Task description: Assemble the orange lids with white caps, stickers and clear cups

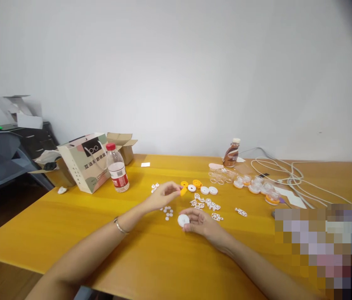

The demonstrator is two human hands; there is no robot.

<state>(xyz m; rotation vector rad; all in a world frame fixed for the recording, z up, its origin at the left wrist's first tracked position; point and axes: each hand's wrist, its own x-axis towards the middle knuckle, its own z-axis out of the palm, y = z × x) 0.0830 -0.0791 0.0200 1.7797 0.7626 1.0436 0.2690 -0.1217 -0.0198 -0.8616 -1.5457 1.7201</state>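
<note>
Between the thumb and fingers of my left hand (164,196) is a small yellow disc-shaped part (183,191), held just above the table. My right hand (203,225) grips a round white plastic disc (183,220) by its edge, nearer to me. Beyond the left fingertips lie yellow round parts (197,183) and white round parts (213,190). White openwork pieces (212,205) are spread past my right hand. Several small white discs (169,214) lie below my left wrist, and little white pieces (155,186) sit behind it.
A red-capped water bottle (118,168), a paper bag (85,166) and a cardboard box (124,146) stand at left. To the right are clear-topped round assemblies (255,186), a brown drink bottle (231,153) and coiled cables (297,179). A blurred patch covers the right corner.
</note>
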